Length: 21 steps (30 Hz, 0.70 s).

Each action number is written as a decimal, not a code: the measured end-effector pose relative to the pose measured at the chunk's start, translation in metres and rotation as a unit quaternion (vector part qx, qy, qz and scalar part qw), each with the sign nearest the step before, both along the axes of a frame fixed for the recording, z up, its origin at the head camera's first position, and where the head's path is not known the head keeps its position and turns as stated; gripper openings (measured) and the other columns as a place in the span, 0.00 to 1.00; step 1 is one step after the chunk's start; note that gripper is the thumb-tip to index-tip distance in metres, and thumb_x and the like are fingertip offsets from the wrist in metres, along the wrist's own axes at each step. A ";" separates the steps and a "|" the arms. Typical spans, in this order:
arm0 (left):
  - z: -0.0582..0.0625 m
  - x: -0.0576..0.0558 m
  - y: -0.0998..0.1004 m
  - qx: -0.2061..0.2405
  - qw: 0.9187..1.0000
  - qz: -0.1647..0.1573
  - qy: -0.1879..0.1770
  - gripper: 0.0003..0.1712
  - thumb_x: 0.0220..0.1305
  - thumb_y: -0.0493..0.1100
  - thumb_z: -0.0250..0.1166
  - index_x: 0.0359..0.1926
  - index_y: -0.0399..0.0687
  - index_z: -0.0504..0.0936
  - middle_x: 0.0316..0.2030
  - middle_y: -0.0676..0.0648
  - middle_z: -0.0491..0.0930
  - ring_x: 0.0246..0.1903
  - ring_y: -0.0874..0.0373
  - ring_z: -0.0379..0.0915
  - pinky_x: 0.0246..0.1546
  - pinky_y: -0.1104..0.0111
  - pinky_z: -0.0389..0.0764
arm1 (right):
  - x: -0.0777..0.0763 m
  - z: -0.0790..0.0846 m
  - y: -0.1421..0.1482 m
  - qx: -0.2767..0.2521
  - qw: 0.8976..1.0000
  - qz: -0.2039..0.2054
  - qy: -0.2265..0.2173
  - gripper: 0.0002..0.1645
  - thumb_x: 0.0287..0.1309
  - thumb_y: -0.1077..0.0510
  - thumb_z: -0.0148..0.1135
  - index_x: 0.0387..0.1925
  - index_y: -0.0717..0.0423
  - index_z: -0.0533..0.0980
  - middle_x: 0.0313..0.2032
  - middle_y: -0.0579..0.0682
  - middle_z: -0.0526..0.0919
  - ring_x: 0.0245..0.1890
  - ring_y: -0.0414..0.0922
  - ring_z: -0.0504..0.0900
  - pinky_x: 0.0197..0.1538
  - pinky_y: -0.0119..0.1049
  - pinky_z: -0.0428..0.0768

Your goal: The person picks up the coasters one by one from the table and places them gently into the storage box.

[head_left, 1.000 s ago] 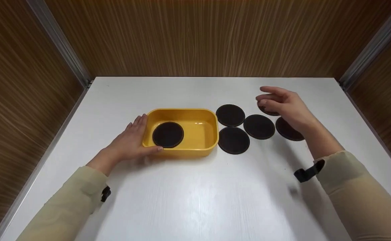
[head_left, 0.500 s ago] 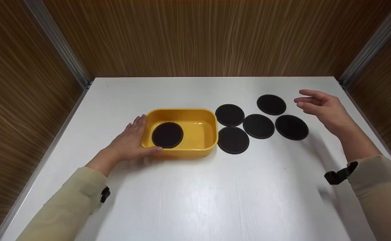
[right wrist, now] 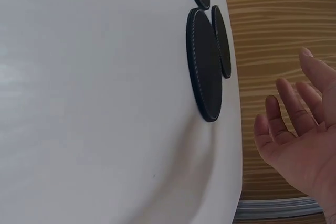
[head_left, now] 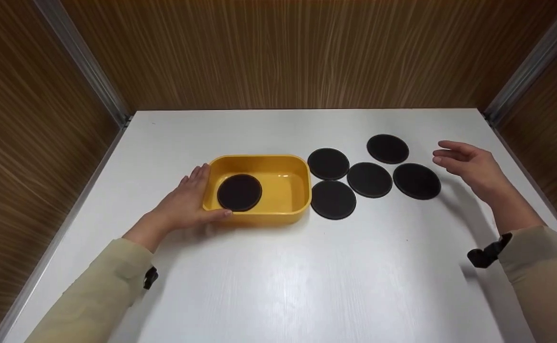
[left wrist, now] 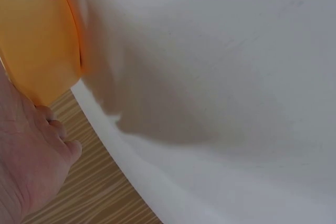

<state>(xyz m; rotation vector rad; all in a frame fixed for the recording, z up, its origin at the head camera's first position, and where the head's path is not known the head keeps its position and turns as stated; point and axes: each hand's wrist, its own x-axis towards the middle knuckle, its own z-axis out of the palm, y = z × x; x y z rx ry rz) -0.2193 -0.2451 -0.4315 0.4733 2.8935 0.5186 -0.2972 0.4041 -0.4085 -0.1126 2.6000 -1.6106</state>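
In the head view, a yellow plastic box (head_left: 278,195) stands left of centre on the white table. One round black coaster (head_left: 239,192) lies flat in its left half. My left hand (head_left: 183,200) holds the box's left end, fingers along the side wall and thumb at the front rim; the left wrist view shows the hand (left wrist: 31,150) against the orange-looking wall (left wrist: 42,40). To the right, my right hand (head_left: 471,166) hovers with loosely bent fingers and nothing in them. Nearest to it is a black coaster (head_left: 417,181) with a stitched edge.
More black coasters lie flat right of the box: a front one (head_left: 333,199), a back one (head_left: 328,164), a middle one (head_left: 369,179) and a far one (head_left: 388,148). Wood-grain panels (head_left: 278,57) wall in the table (head_left: 278,276) at the back and sides.
My right hand has moved right, from over the far coasters to beside them, uncovering two of them, and has come slightly nearer the front. The left hand and box have stayed put.
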 end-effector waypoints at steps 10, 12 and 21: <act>0.000 0.000 -0.002 -0.003 1.000 -0.003 -0.001 0.78 0.61 0.84 0.59 0.84 0.36 0.32 0.85 0.36 0.34 0.84 0.41 0.29 0.82 0.47 0.39 | -0.004 -0.016 0.005 0.022 0.999 0.000 -0.031 0.42 0.73 0.48 0.68 0.79 0.57 0.64 0.57 0.31 0.82 0.51 0.23 0.80 0.54 0.21 0.78; -0.001 0.000 -0.003 -0.002 1.000 -0.004 0.000 0.78 0.61 0.83 0.60 0.84 0.36 0.32 0.85 0.36 0.34 0.84 0.41 0.29 0.82 0.47 0.39 | -0.005 -0.019 0.005 0.033 0.999 0.002 -0.043 0.44 0.73 0.46 0.68 0.81 0.57 0.62 0.63 0.38 0.79 0.52 0.23 0.80 0.54 0.21 0.78; -0.001 -0.002 -0.002 -0.001 1.000 -0.005 -0.001 0.78 0.61 0.83 0.61 0.84 0.35 0.32 0.85 0.36 0.34 0.84 0.40 0.29 0.82 0.46 0.39 | -0.010 -0.025 -0.001 0.078 0.993 0.020 -0.081 0.52 0.72 0.39 0.67 0.84 0.55 0.55 0.80 0.61 0.61 0.79 0.58 0.59 0.76 0.45 0.66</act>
